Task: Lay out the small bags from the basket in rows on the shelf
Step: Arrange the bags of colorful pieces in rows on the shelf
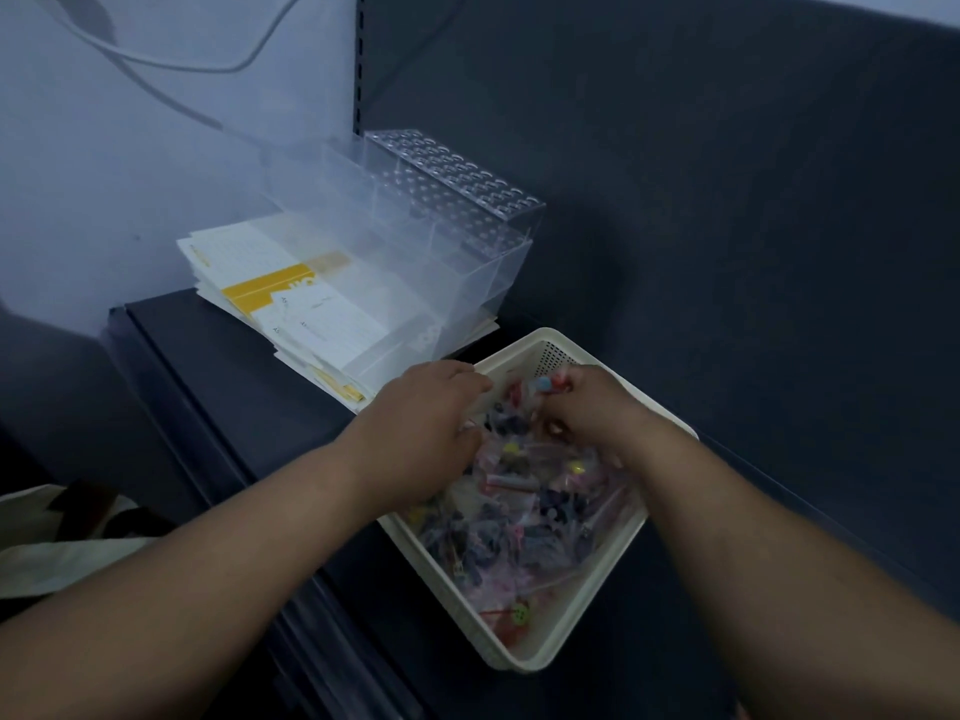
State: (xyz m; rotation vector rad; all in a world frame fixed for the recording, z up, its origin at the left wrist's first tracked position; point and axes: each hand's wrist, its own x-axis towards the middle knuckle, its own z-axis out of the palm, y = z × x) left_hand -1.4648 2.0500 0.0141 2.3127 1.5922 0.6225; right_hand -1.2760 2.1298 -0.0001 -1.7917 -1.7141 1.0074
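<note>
Here, the left hand (422, 423) and right hand (589, 414) each clench small bags (519, 522) in the basket (524, 662); writing on the cards (317, 317) is too blurred to read.

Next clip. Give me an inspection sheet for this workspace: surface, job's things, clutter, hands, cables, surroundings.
Surface: dark shelf, no rows started in view.
Job's things: white basket on the shelf, full of small bags.
Clutter: clear organizer atop a paper stack, left of the basket.
Grippers: left hand and right hand in the basket; right pinches one bag; left's grip unclear.
Cables: white cable on the wall.
Surroundings: dark back panel; pale cloth lower left.
</note>
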